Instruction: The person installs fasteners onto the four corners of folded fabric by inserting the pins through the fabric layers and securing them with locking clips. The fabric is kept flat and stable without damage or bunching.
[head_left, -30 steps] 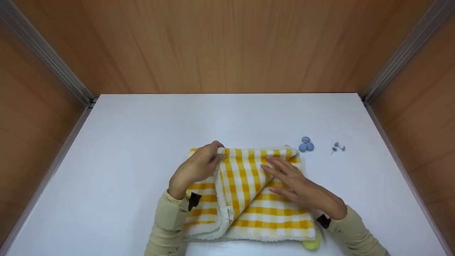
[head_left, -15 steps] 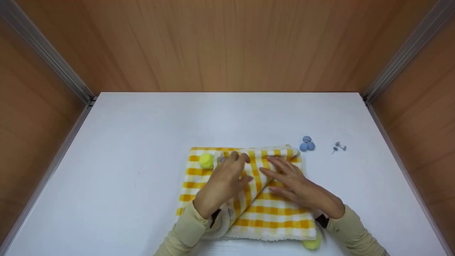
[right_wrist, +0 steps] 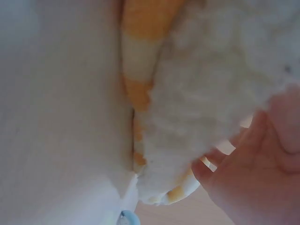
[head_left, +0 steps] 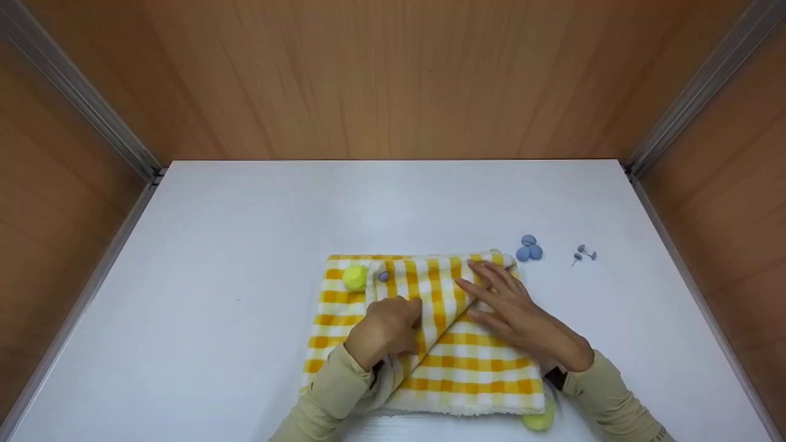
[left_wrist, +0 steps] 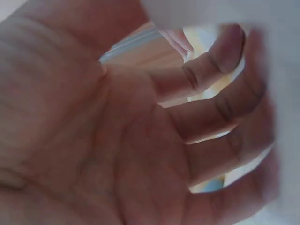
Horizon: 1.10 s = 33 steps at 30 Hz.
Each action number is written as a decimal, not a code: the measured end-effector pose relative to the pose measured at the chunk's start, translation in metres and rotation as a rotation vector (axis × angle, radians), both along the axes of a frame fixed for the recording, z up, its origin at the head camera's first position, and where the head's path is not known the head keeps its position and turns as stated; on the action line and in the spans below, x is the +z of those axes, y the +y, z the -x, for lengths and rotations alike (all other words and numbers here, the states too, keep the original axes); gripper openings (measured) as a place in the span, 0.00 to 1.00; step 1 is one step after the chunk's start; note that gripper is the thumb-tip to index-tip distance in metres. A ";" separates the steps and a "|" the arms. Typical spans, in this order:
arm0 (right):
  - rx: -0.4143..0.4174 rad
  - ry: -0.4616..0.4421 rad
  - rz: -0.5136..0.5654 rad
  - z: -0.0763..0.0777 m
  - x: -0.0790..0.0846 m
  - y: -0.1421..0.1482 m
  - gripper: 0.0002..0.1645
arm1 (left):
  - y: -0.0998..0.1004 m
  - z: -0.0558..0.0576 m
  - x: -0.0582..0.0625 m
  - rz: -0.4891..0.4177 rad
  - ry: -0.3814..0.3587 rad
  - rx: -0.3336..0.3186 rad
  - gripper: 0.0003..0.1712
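A yellow-and-white checked cloth [head_left: 473, 368] with white fleece backing [right_wrist: 220, 84] lies folded near the table's front. Its flap carries a small round blue cap [head_left: 383, 276] at the upper left corner, beside a fuzzy yellow ball [head_left: 355, 278]. My left hand [head_left: 384, 325] is on the flap's left side below that cap, fingers bent. In the left wrist view those fingers [left_wrist: 211, 117] curve toward white fabric; whether they grip it is hidden. With fingers spread, my right hand [head_left: 516, 313] rests on the flap's right part.
Three blue round caps [head_left: 529, 248] sit together beyond the cloth's upper right corner. Further right lie several pins [head_left: 583, 253] with round blue-grey heads. Another yellow ball [head_left: 540, 417] pokes out under the cloth's lower right corner. Wooden panels [head_left: 393, 80] wall the white table [head_left: 184, 276].
My left hand has left the flap's upper left corner and moved down along its left side, uncovering the blue cap and the yellow ball. The right hand has barely moved.
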State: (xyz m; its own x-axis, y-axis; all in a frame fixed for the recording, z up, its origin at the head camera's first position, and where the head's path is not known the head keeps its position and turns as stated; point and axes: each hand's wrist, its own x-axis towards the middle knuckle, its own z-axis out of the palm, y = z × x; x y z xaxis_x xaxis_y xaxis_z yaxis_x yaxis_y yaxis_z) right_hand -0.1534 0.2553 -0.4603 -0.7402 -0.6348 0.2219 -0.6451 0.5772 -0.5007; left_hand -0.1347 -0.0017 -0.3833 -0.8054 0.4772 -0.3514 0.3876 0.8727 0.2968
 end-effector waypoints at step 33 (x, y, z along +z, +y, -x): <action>-0.002 0.046 0.135 0.011 0.014 0.013 0.22 | 0.065 -0.060 -0.023 -0.174 0.404 -0.384 0.23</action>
State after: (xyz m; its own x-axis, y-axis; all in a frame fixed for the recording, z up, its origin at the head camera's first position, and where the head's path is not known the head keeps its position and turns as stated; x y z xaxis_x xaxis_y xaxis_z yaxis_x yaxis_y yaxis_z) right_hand -0.1648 0.2679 -0.4467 -0.7284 -0.5955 0.3389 -0.6681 0.5074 -0.5443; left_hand -0.0744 0.0636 -0.4066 -0.6172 0.7847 0.0575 0.7788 0.5989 0.1865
